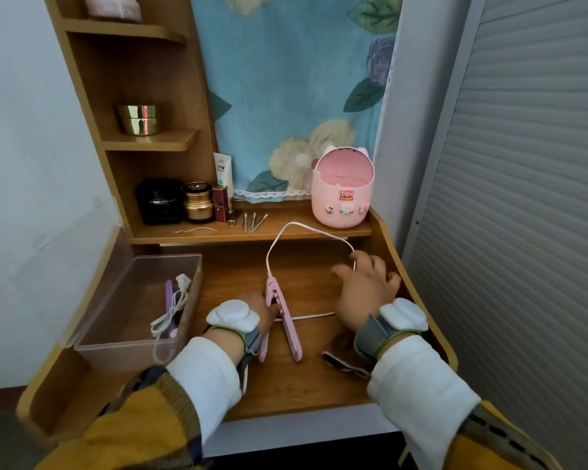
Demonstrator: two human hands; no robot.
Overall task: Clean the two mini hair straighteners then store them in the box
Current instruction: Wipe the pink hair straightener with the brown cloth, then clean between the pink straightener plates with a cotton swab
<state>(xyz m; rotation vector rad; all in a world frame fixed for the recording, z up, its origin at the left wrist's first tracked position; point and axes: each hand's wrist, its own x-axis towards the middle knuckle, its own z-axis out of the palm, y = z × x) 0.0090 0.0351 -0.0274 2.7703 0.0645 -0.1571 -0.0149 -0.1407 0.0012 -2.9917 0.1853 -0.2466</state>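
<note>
Sleeves (421, 378) are closest. Left hand (252, 308) grips the pink straightener (291, 330) on the counter (302, 385). It lies open, pointing away. Right hand (367, 290) spreads loose fingers on the cord (306, 228). Box (129, 344) sits left, nearer the left hand, with 1 purple straightener (168, 296) inside.

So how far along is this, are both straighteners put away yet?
About halfway. The purple straightener already lies in the clear box. The left hand holds the pink straightener on the desk, while the right hand is at its white cord. Whether it is clean I cannot tell; it is not yet boxed.
</note>
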